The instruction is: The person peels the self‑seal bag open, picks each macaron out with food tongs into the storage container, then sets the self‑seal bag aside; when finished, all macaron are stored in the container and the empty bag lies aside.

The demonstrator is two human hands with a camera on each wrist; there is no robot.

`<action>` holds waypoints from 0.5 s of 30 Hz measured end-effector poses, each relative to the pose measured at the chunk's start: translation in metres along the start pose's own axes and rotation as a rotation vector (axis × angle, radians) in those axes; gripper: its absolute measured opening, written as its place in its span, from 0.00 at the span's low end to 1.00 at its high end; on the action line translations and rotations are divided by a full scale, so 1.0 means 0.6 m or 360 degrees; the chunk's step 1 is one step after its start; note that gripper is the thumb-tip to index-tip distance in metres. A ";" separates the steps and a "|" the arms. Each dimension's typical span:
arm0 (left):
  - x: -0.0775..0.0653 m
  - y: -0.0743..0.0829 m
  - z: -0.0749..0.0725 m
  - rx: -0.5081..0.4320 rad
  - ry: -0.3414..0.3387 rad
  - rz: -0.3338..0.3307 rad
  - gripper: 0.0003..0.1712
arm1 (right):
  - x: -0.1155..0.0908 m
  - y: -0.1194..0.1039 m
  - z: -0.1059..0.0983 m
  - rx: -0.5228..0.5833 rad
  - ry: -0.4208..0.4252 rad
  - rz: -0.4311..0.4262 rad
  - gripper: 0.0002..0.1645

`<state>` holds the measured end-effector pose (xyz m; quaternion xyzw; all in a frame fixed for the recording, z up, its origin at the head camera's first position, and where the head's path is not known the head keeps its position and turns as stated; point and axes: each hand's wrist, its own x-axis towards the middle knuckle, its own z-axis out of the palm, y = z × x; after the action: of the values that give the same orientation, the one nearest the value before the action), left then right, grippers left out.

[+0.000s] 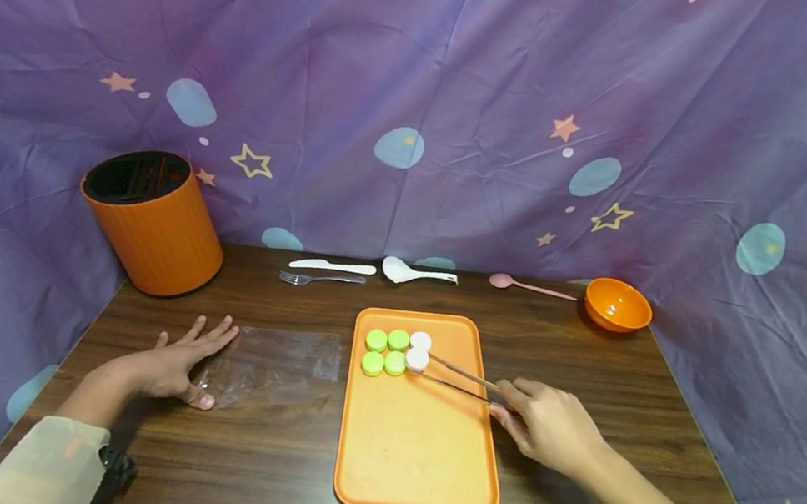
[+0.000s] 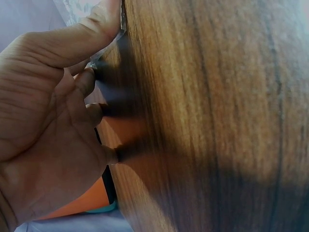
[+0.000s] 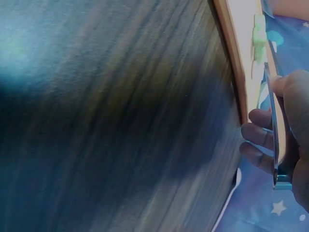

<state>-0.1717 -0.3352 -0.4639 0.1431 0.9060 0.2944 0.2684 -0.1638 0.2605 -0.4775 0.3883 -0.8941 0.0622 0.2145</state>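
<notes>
In the head view my right hand (image 1: 552, 426) holds metal tongs (image 1: 460, 370) between thumb and fingers. Their tips reach either side of the nearer white round cap (image 1: 416, 359), with a second white cap (image 1: 420, 341) just behind it. Several bright green round caps (image 1: 395, 363) sit in two rows beside them on the orange tray (image 1: 420, 456). The bent end of the tongs (image 3: 284, 182) shows near the palm in the right wrist view. My left hand (image 1: 173, 367), fingers spread, presses its fingertips on the left edge of a flat clear plastic bag (image 1: 276, 367).
At the back left stands an orange knife block (image 1: 163, 243). Along the back edge lie a white knife (image 1: 332, 265), a fork (image 1: 320, 279), a white ladle (image 1: 416, 274) and a pink spoon (image 1: 531, 287). An orange bowl (image 1: 617, 306) is at the back right. A purple cloth hangs behind.
</notes>
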 end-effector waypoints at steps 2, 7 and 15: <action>0.000 0.002 0.000 0.0011 0.0000 -0.0002 0.74 | -0.003 0.001 0.001 -0.0002 0.0001 0.0009 0.19; 0.000 0.002 0.000 0.0011 0.0005 0.0009 0.74 | -0.008 0.000 0.004 -0.0008 0.0010 0.0012 0.19; -0.002 0.004 0.000 0.0007 0.0012 0.0019 0.74 | -0.011 -0.003 0.010 -0.0017 -0.0019 0.0044 0.21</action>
<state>-0.1705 -0.3340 -0.4621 0.1479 0.9067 0.2945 0.2631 -0.1606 0.2620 -0.4858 0.3750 -0.9009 0.0581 0.2105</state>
